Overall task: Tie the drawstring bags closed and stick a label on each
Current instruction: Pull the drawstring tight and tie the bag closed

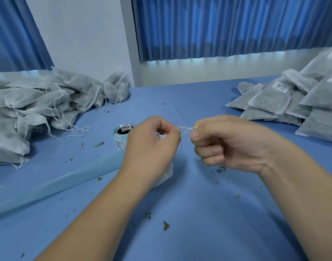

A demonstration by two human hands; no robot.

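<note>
My left hand (152, 142) and my right hand (225, 142) hover over the middle of the blue table, each pinching one end of a white drawstring (186, 128) stretched taut between them. The white drawstring bag (166, 175) hangs below my left hand and is mostly hidden behind it. A roll of labels (121, 135) on pale blue backing stands just left of my left hand, with a strip of printed labels trailing down its front.
A loose pile of grey-white drawstring bags (39, 108) with dangling strings fills the left of the table. A stack of flat labelled bags (297, 102) lies at the right. A pale blue backing strip (54, 185) runs diagonally toward the left. Dried leaf bits (166, 225) dot the blue table (189, 213).
</note>
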